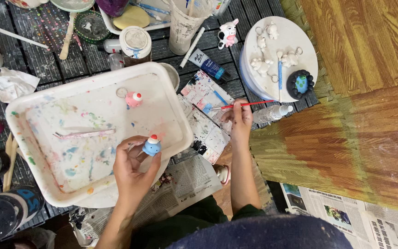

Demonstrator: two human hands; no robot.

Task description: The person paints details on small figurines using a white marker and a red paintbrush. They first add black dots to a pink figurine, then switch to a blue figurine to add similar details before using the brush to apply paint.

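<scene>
My left hand (132,168) holds a small blue figurine with a white and red top (152,145) over the near edge of a paint-stained white tray (33,115). My right hand (239,121) grips a thin red-handled paintbrush (245,105), its tip resting on a paint-smeared palette sheet (203,94). A pink figurine with a red top and a key ring (133,98) lies in the tray, farther back. A paint-flecked tool (84,134) lies flat in the tray to the left of my left hand.
A round white board (300,41) at the back right carries several unpainted white figurines and a dark blue-green piece (301,84). A cow figurine (228,33), a blue paint tube (209,64), jars, a brush cup (185,25) and a small dropper bottle (272,113) crowd the dark mat. Newspaper (190,177) lies near me.
</scene>
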